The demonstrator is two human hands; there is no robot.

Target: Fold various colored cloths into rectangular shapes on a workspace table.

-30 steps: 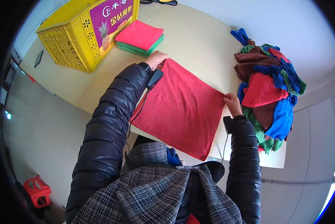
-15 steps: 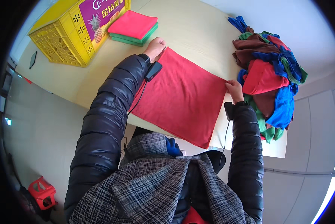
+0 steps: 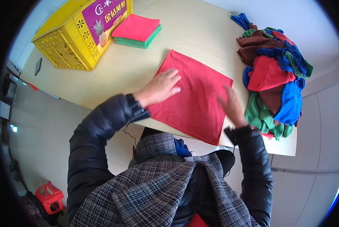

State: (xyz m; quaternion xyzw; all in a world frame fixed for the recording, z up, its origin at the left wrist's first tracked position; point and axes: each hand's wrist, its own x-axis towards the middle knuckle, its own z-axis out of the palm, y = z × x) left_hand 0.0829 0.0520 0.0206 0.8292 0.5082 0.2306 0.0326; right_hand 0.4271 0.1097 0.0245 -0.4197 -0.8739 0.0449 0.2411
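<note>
Left hand [image 3: 161,87], right hand [image 3: 232,105] over red cloth [image 3: 194,109]: fingers apart, gripping nothing; contact unclear. Cloth spread flat on counter [image 3: 199,28]. Apparently done: folded stack [image 3: 136,28] beyond left hand. Seemingly remaining: red cloth, crumpled heap [image 3: 270,75] right of right hand.

The left hand [image 3: 160,87] and right hand [image 3: 231,106] are apart, loosely spread.
</note>
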